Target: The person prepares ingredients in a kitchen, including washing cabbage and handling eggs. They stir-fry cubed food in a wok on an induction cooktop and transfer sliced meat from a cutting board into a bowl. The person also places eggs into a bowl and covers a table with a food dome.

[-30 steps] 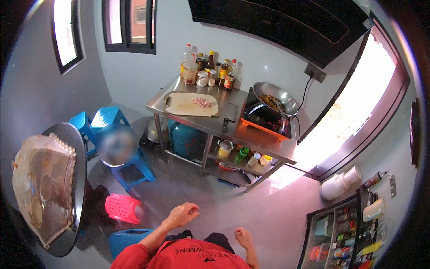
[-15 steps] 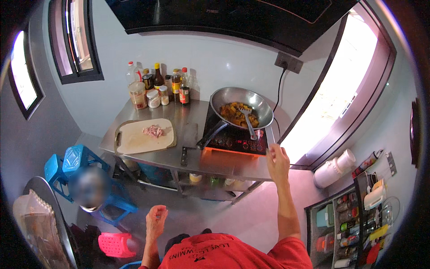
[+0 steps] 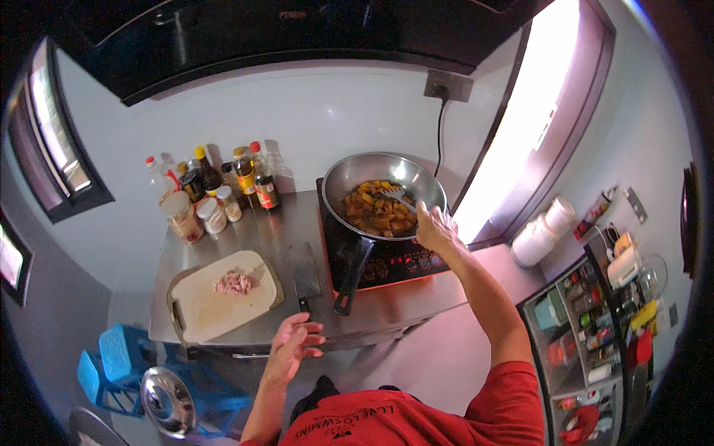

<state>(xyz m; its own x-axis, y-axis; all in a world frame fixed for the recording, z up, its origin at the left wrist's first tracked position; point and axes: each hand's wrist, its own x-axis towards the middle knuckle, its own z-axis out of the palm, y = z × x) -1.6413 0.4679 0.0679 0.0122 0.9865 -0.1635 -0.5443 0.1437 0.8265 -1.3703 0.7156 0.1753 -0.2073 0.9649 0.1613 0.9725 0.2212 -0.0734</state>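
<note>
My right hand [image 3: 437, 227] is closed around the handle of a grey slotted spatula [image 3: 399, 195] at the right rim of a steel wok [image 3: 342, 178]. The spatula's head rests among orange-brown chunks of food [image 3: 379, 217] in the wok. Beneath it is a black induction cooktop [image 3: 394, 269] with lit red digits; the wok's black handle [image 3: 353, 279] points toward me. In front of the counter my left hand [image 3: 292, 346] hovers empty, fingers apart, close to the handle of a cleaver [image 3: 306, 271]. Chopped pinkish meat [image 3: 234, 282] lies on a cream cutting board [image 3: 216, 316] to the left.
Sauce bottles [image 3: 245, 178] and lidded jars [image 3: 212, 215] crowd the counter's back left. A power cord [image 3: 439, 137] runs down the wall behind the wok. Blue stools [image 3: 123, 357] and a steel lid [image 3: 167, 401] are at lower left, a stocked shelf [image 3: 576, 327] at right.
My right hand has moved from beside the counter's edge onto the spatula, whose head has shifted in the food. My left hand has risen toward the counter. The view has moved closer.
</note>
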